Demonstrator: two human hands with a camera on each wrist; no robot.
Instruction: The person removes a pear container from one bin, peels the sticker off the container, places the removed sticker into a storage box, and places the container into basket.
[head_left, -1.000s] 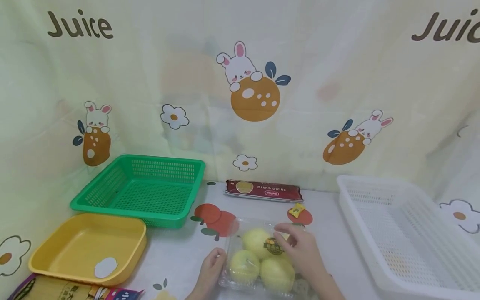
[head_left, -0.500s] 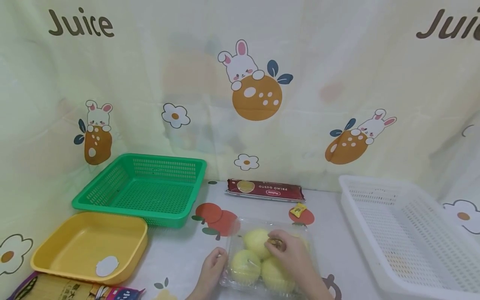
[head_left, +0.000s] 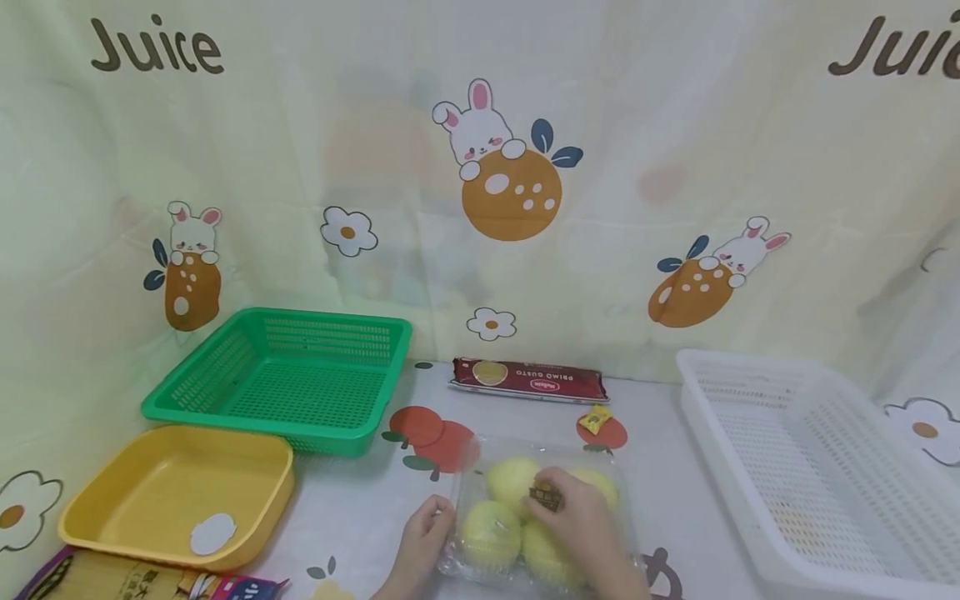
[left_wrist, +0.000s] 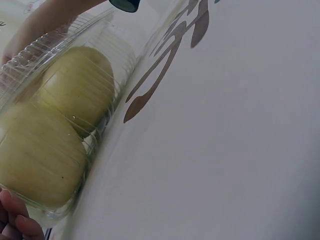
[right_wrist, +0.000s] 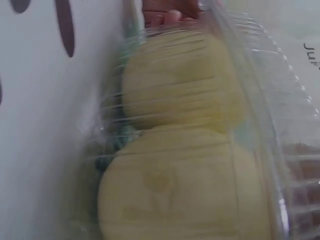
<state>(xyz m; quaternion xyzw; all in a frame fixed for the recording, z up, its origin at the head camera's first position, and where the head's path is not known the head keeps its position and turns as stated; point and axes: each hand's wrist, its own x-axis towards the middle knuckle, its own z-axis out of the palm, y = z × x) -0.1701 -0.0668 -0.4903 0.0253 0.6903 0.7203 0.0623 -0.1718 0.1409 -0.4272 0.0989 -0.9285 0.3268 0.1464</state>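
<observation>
A clear plastic clamshell box [head_left: 471, 477] holds several round, pale yellow-green fruits [head_left: 490, 535] like apples or pears. At its left side my left hand [head_left: 422, 537] holds the edge with curled fingers; the left wrist view shows its fingertips [left_wrist: 22, 220] at a corner of the box. Above the lid my right hand [head_left: 579, 518] pinches a small dark brown label [head_left: 546, 497] between thumb and fingers. The right wrist view shows fruits [right_wrist: 182, 185] through the ribbed wall, with the left hand's fingers [right_wrist: 172, 17] beyond. The right fingertips are hidden in that view.
Left stand a green basket [head_left: 277, 400] and a yellow basin [head_left: 180, 483] with a white round piece [head_left: 212, 534] inside. A noodle packet [head_left: 135, 579] lies in front. A red packet [head_left: 528, 380] and a yellow sweet [head_left: 595, 419] lie behind the box. At right is a white basket [head_left: 720, 467].
My right hand has moved left from beside the label to over it, and its fingers have closed on it. The label's dark face now shows between them. The left hand stays at the box.
</observation>
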